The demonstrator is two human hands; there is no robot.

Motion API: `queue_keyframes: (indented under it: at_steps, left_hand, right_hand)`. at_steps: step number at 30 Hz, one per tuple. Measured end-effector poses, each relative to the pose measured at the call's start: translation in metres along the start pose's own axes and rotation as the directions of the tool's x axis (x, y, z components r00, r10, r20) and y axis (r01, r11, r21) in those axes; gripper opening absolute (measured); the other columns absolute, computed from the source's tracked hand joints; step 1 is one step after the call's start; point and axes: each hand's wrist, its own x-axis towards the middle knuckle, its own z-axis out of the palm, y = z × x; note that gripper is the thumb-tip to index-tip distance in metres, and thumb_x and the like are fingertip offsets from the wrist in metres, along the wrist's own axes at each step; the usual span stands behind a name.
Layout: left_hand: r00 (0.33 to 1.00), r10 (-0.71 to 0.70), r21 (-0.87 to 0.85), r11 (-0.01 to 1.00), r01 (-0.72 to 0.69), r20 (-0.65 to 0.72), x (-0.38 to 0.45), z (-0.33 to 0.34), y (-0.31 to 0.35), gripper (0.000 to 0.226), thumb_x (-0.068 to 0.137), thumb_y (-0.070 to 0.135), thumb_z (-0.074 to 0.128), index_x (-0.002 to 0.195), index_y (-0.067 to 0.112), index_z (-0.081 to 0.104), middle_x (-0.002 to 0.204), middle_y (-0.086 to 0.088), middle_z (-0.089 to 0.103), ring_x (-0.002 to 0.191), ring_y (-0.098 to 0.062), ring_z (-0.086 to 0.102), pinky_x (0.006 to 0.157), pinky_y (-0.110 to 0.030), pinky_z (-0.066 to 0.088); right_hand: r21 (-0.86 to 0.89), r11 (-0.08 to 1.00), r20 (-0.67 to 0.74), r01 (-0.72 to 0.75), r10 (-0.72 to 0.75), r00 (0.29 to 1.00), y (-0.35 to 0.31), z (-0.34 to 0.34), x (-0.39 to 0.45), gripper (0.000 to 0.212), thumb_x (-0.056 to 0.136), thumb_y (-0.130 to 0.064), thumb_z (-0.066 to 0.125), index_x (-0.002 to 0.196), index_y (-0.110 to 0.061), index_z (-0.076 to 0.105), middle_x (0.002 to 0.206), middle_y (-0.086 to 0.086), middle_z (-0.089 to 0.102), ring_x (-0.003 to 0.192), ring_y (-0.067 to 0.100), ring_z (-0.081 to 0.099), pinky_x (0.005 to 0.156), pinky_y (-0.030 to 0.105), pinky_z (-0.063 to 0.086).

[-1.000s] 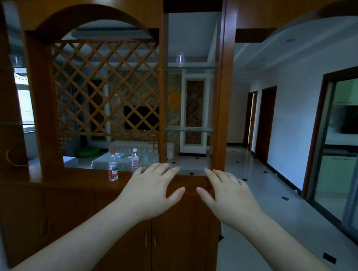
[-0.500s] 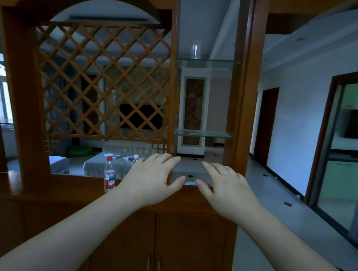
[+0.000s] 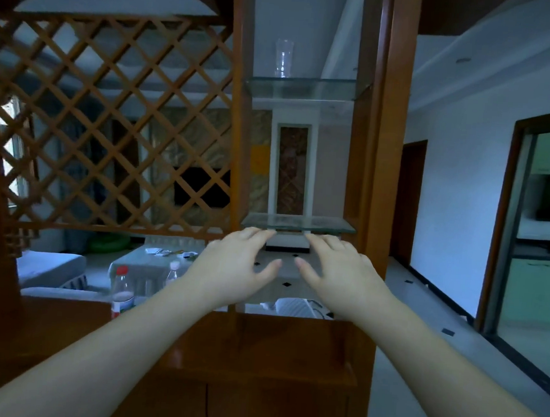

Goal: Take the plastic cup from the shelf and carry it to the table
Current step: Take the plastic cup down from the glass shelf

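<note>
Wooden lattice divider (image 3: 110,125); clear ribbed plastic cup (image 3: 283,58) upright on glass shelf (image 3: 308,87); both hands' fingers (image 3: 259,233) spread, empty

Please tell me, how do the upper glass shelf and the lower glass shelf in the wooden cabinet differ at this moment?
The upper glass shelf carries a clear plastic cup, standing upright; the lower glass shelf carries nothing visible. The upper shelf sits well above both hands; the lower shelf is just above the fingertips of the left hand and right hand. Both are transparent panes in the same narrow compartment.
</note>
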Motion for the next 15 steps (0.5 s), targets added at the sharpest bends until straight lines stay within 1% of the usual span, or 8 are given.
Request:
queue_keyframes:
  at_steps: [3,7,12,15]
  left_hand:
    - [1.000,-0.006,0.016,1.000,0.006,-0.016,0.035,0.011,0.000,0.064,0.092,0.058,0.037,0.148,0.027,0.030,0.151,0.003,0.040,0.133,-0.017,0.040,0.102,-0.042,0.042]
    - [0.998,-0.026,-0.043,0.999,0.023,-0.059,0.072,0.016,-0.006,0.061,0.093,0.055,0.040,0.147,0.027,0.032,0.148,0.004,0.042,0.130,-0.016,0.043,0.100,-0.042,0.043]
    - [0.995,-0.005,-0.034,0.999,0.002,-0.103,0.107,0.020,-0.017,0.065,0.092,0.056,0.041,0.149,0.028,0.028,0.151,0.003,0.040,0.131,-0.015,0.042,0.098,-0.036,0.041]
    - [0.989,0.015,-0.015,1.000,-0.018,-0.147,0.128,0.022,-0.030,0.065,0.091,0.058,0.039,0.148,0.029,0.028,0.150,0.003,0.041,0.131,-0.016,0.043,0.096,-0.035,0.041]
  right_hand:
    - [0.008,1.000,0.008,0.024,-0.024,1.000,0.022,0.009,0.035,0.060,0.092,-0.056,0.032,0.144,-0.028,0.028,0.147,0.001,0.041,0.133,0.023,0.036,0.104,0.046,0.034]
    - [0.032,0.998,-0.019,0.056,-0.055,0.998,0.041,0.018,0.072,0.061,0.092,-0.057,0.032,0.144,-0.027,0.028,0.147,0.001,0.041,0.134,0.024,0.036,0.103,0.046,0.034]
    - [0.054,0.996,-0.032,0.069,-0.068,0.997,0.050,0.021,0.112,0.061,0.092,-0.055,0.033,0.146,-0.028,0.025,0.149,0.002,0.038,0.135,0.024,0.034,0.104,0.047,0.033]
    - [0.056,0.994,-0.066,0.093,-0.089,0.994,0.049,0.025,0.139,0.061,0.092,-0.055,0.033,0.146,-0.028,0.026,0.148,0.001,0.039,0.134,0.024,0.035,0.102,0.047,0.033]
